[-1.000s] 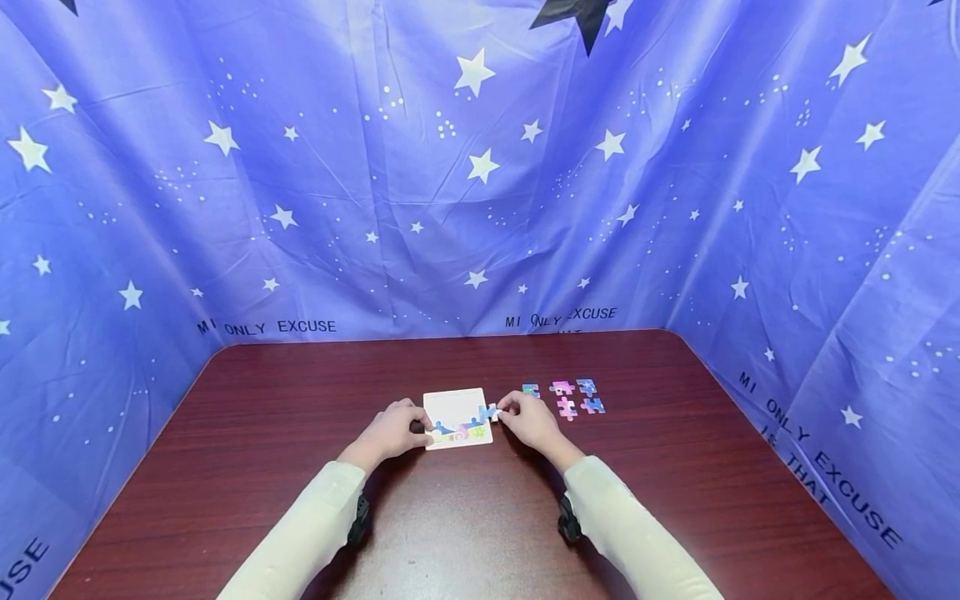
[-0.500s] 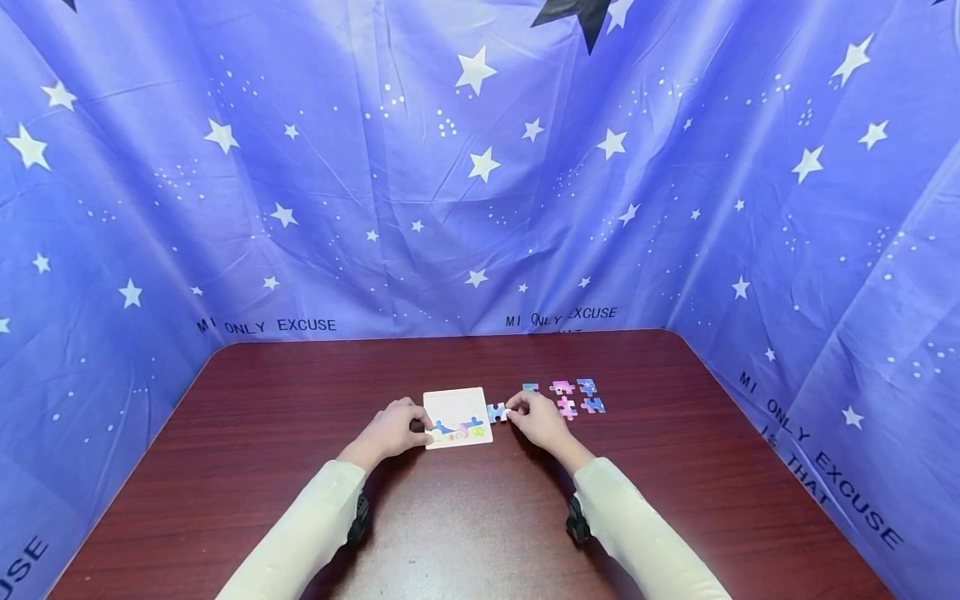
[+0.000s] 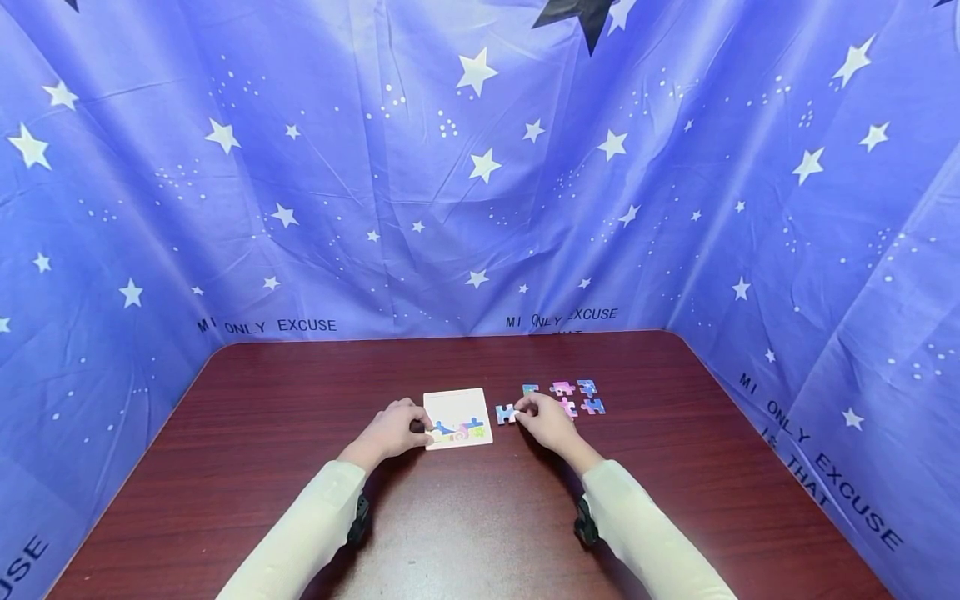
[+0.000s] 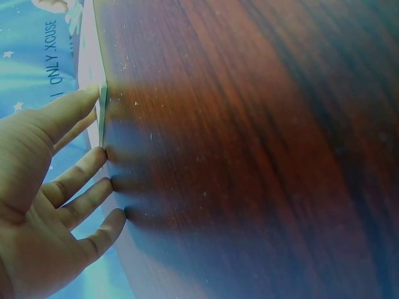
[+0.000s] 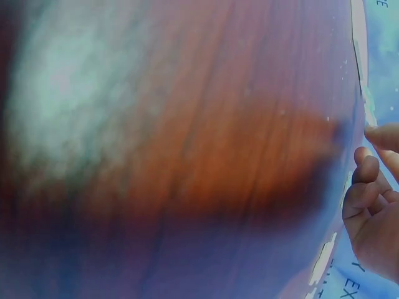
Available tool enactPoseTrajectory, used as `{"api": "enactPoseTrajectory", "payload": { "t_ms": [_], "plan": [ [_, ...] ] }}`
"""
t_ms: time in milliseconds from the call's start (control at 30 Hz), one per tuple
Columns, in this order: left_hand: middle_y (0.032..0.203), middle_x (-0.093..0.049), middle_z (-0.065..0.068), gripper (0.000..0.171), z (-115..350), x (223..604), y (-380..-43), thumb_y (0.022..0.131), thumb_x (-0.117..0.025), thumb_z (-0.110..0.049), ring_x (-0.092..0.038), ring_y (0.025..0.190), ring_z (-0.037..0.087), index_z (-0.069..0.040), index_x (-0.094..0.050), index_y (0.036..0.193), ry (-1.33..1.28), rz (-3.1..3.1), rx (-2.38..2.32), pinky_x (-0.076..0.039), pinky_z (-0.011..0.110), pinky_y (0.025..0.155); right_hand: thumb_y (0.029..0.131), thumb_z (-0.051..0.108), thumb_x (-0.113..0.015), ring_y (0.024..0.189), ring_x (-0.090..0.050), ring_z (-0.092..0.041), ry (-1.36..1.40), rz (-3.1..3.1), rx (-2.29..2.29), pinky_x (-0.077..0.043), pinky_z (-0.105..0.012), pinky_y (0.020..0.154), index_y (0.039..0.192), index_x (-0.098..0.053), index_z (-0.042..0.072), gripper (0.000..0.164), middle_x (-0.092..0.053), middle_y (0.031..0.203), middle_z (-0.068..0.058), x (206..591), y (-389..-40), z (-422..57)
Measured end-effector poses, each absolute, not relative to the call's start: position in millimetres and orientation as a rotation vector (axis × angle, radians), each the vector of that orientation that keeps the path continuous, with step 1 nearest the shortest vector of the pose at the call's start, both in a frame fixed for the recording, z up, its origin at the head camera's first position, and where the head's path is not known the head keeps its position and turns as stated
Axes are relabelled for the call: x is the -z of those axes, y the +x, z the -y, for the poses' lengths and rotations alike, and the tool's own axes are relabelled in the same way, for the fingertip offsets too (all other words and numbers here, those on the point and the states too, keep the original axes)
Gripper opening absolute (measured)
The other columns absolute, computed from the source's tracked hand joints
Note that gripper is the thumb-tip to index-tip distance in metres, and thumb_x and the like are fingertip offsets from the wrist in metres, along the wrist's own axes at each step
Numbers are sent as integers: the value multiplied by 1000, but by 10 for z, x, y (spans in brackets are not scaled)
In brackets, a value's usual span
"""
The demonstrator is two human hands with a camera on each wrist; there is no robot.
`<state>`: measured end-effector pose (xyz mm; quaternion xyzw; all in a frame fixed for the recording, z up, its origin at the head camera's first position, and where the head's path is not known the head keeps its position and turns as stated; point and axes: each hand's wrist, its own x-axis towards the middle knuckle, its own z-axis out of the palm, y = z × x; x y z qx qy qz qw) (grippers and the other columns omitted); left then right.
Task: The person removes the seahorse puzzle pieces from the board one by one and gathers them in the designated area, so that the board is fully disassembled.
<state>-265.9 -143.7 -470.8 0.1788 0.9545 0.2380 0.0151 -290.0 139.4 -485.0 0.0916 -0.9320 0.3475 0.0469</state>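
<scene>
My left hand (image 3: pixel 392 427) holds the left edge of a white puzzle board (image 3: pixel 453 406) with its thumb and index finger. In the left wrist view, the thumb of the left hand (image 4: pixel 53 180) lies at the board's edge (image 4: pixel 103 118), and the other fingertips rest on the table. Colourful pieces (image 3: pixel 459 432) fill the board's lower part; its upper part is plain white. Just right of the board, my right hand (image 3: pixel 547 421) pinches a blue and pink puzzle piece (image 3: pixel 505 414) by its right side. In the right wrist view, the right hand (image 5: pixel 377 205) appears at the right edge, the piece hardly visible.
Several loose puzzle pieces lie right of the right hand, among them a pink one (image 3: pixel 562 388) and two blue ones, the nearer a blue piece (image 3: pixel 593 406). A green-blue piece (image 3: pixel 530 389) lies behind the hand. A starry blue curtain (image 3: pixel 480 208) surrounds the dark red table (image 3: pixel 300 383).
My right hand has drawn the pinched piece rightward, from over the board's right edge to a spot apart from it. The left hand and the board have stayed put.
</scene>
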Motion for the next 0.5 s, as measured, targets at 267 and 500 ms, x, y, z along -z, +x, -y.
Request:
{"api": "enactPoseTrajectory", "payload": {
  "t_ms": [267,500],
  "plan": [
    [90,-56,-2,9,1444,4715,-2656,78,-75,-25,-53,92,21,-22,-66,80,572,-2978,-746,-42,50,81,81,13,-69,61,-45,-10,281,2833,-1080,-36,-26,60,86,-66,9,7,-52,68,3,4841,-2879,-1474],
    [89,-55,-5,10,1409,4699,-2644,77,-76,-27,-52,91,17,-25,-66,81,528,-3005,-683,-43,47,80,82,14,-69,61,-45,-10,246,2853,-1045,-35,-26,59,86,-65,11,6,-53,69,2,4843,-2870,-1544]
  ]
}}
